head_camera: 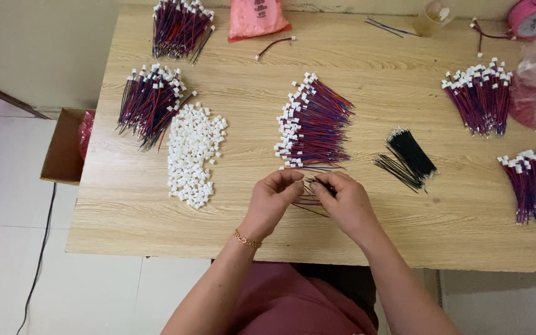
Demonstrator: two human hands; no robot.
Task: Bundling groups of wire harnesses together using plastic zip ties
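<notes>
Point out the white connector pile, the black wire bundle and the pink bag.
Connector pile (193, 155), head view: middle of the pile.
Black wires (409, 155), head view: mid-bundle.
Pink bag (257, 18), head view: centre of its face.

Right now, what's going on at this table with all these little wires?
A person sits at a wooden table, both hands together over a few thin wires. The left hand and right hand pinch them at the fingertips. Just beyond lies a fanned bundle of red and blue wires with white plugs. A pile of loose white plugs sits to the left, short black wires to the right.
</notes>
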